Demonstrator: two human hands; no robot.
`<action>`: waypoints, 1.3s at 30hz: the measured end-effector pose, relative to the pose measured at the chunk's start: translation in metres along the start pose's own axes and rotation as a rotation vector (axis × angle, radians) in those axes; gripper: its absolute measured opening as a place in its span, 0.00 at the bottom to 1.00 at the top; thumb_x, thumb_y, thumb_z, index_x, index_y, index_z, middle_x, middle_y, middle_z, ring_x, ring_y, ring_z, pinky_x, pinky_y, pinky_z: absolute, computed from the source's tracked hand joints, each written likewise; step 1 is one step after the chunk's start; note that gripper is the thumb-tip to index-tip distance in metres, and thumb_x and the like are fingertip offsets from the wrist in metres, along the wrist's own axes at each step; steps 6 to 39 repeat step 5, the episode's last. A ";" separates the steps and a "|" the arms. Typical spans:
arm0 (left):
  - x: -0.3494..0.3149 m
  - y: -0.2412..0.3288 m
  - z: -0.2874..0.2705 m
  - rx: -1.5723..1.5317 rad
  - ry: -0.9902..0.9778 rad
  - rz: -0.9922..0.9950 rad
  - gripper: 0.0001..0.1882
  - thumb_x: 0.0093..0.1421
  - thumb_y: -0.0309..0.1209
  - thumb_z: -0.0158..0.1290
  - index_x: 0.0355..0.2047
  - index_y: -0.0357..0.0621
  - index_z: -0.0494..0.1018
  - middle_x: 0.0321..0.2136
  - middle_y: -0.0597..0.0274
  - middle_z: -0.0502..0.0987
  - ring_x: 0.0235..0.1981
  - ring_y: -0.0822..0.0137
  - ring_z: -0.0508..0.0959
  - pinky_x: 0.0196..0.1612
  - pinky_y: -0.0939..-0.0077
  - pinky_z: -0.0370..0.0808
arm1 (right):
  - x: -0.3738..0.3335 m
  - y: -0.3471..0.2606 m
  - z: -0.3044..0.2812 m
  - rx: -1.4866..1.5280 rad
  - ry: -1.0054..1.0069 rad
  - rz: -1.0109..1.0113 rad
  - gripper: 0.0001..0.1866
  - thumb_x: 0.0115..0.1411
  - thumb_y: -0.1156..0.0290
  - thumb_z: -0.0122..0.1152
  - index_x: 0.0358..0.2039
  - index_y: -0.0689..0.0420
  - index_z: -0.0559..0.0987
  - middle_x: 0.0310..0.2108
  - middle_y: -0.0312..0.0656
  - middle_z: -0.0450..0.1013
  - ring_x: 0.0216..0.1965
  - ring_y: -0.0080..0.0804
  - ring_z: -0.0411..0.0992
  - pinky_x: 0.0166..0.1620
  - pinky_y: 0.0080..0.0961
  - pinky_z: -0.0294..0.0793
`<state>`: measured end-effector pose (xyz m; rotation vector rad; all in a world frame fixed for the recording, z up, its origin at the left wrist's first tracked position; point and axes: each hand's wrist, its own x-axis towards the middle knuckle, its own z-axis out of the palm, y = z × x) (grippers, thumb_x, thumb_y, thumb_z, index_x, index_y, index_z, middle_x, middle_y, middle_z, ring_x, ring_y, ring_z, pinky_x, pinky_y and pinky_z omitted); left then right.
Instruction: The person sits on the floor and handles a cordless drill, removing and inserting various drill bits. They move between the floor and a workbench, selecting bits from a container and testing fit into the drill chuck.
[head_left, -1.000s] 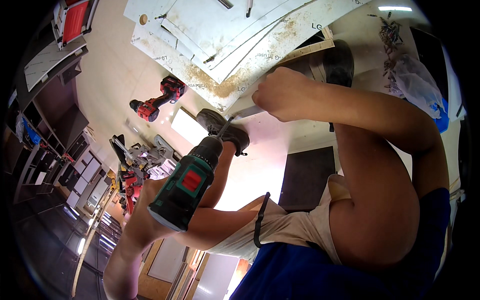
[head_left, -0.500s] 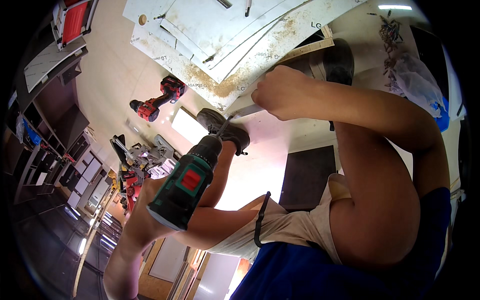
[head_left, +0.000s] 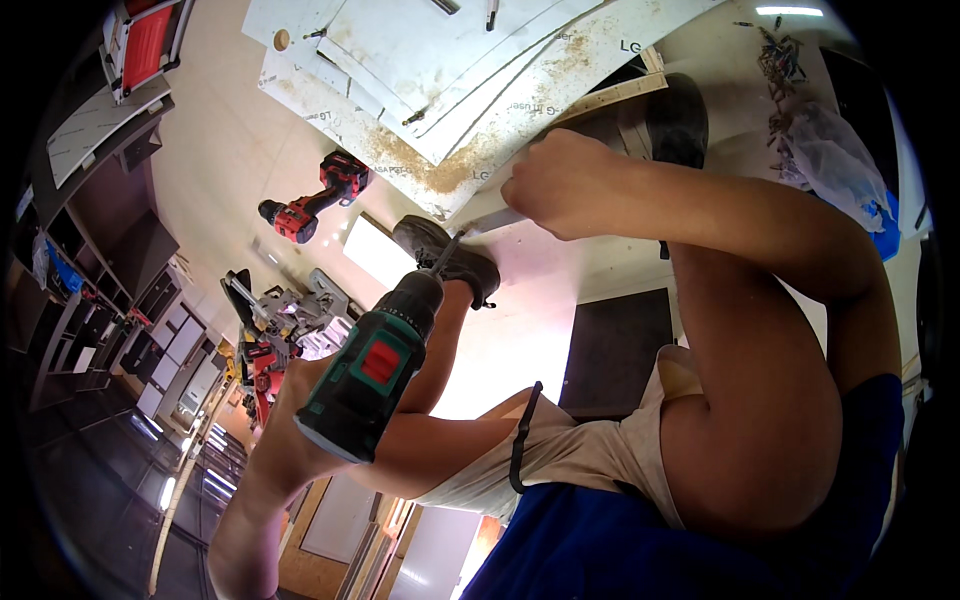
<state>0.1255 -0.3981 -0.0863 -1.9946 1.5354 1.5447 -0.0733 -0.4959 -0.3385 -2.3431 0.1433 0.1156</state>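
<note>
My left hand (head_left: 290,415) is wrapped round the handle of a green and black cordless drill (head_left: 368,365) with a red switch on top. The drill's bit (head_left: 447,255) points up and away, over a dark shoe. The bit's tip sits at the near end of a narrow grey strip (head_left: 492,220); whether they touch I cannot tell. Closed in a fist, my right hand (head_left: 565,185) grips the other end of that strip, beside the corner of a white board. Its fingertips are mostly hidden behind the back of the hand.
White boards (head_left: 350,120) with sawdust lie stacked ahead, loose bits on top. A red and black drill (head_left: 318,198) lies on the floor to the left, near a saw-like machine (head_left: 300,310). At the right are a plastic bag (head_left: 835,160) and a pile of small screws (head_left: 780,60).
</note>
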 end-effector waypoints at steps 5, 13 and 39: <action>-0.004 -0.012 -0.003 0.061 -0.046 0.079 0.07 0.44 0.21 0.55 0.26 0.37 0.71 0.14 0.60 0.70 0.15 0.72 0.66 0.21 0.75 0.67 | -0.001 0.001 -0.001 0.003 0.025 -0.004 0.05 0.43 0.75 0.59 0.23 0.60 0.80 0.22 0.47 0.75 0.26 0.47 0.77 0.29 0.39 0.75; -0.004 -0.012 -0.003 0.061 -0.046 0.079 0.07 0.44 0.21 0.55 0.26 0.37 0.71 0.14 0.60 0.70 0.15 0.72 0.66 0.21 0.75 0.67 | -0.001 0.001 -0.001 0.003 0.025 -0.004 0.05 0.43 0.75 0.59 0.23 0.60 0.80 0.22 0.47 0.75 0.26 0.47 0.77 0.29 0.39 0.75; -0.004 -0.012 -0.003 0.061 -0.046 0.079 0.07 0.44 0.21 0.55 0.26 0.37 0.71 0.14 0.60 0.70 0.15 0.72 0.66 0.21 0.75 0.67 | -0.001 0.001 -0.001 0.003 0.025 -0.004 0.05 0.43 0.75 0.59 0.23 0.60 0.80 0.22 0.47 0.75 0.26 0.47 0.77 0.29 0.39 0.75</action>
